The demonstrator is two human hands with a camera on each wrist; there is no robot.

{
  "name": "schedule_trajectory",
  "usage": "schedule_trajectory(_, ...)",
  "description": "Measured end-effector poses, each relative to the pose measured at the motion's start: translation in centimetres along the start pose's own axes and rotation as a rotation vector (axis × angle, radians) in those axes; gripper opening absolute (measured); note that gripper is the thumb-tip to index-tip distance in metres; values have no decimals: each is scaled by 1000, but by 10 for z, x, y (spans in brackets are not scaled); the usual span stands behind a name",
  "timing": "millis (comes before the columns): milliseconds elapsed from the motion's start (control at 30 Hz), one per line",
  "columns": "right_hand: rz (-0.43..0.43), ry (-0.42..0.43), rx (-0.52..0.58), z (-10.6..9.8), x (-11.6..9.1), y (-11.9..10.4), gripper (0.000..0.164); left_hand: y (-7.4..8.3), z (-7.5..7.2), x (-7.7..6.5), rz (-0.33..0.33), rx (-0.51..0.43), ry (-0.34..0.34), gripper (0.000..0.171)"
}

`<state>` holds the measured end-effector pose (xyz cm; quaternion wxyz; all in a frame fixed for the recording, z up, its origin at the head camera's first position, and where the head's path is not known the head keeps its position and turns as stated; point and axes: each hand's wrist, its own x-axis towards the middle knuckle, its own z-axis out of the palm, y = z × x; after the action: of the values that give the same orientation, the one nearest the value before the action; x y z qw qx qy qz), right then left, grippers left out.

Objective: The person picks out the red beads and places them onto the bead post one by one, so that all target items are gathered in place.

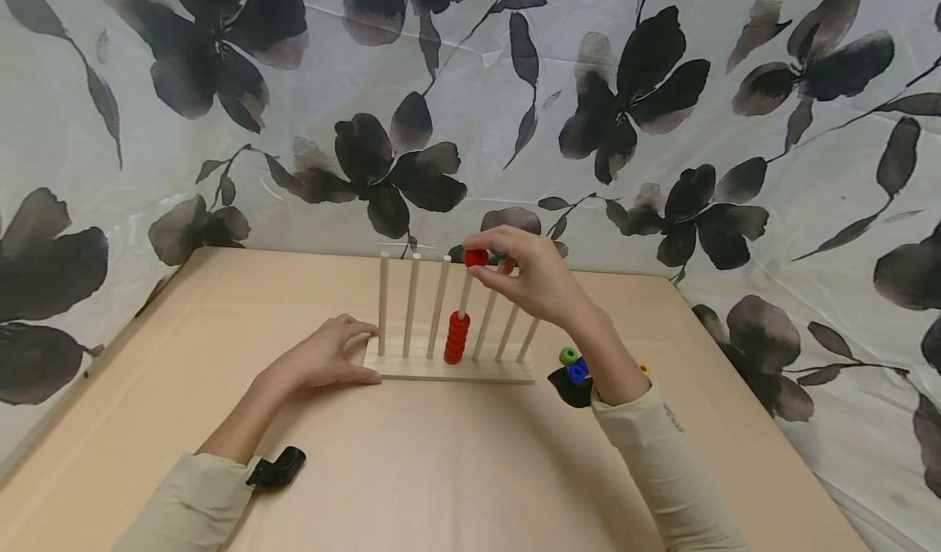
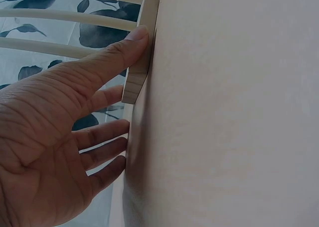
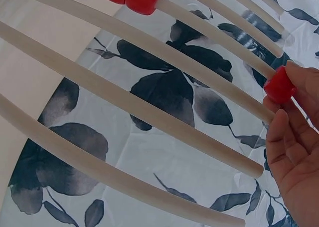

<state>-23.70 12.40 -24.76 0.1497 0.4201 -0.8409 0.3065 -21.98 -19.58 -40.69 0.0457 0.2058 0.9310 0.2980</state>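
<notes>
Reaching high on a peg [image 1: 466,294], the right hand [image 1: 538,278] pinches a red bead [image 1: 476,258]; the left hand [image 1: 322,356] grips the base [image 1: 412,367].

The head view looks forward and down from the near side of the bench [image 1: 456,462], well back, wide enough to hold the left hand [image 1: 323,356], the right hand [image 1: 532,278], the whole wooden rack [image 1: 404,366] and the floral cloth [image 1: 500,70] beyond the far edge. The left wrist view sits low and close, rolled onto its side, facing past the thumb to the rack's left end and the cloth. The right wrist view, also rolled, looks close across the pegs [image 3: 129,102] toward the far cloth. It shares the red beads [image 1: 457,338] and right hand with the head view; the left wrist shares the left hand.
</notes>
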Motion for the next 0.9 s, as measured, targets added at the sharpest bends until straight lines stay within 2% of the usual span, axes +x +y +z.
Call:
schedule_trajectory(400,-15,-8,-6,-1,-1,0,34,0,2,1,-21,0,-5,75)
schedule_trajectory(900,-23,14,47,-5,-14,-3,32,3,1,3,-3,-4,-9,76)
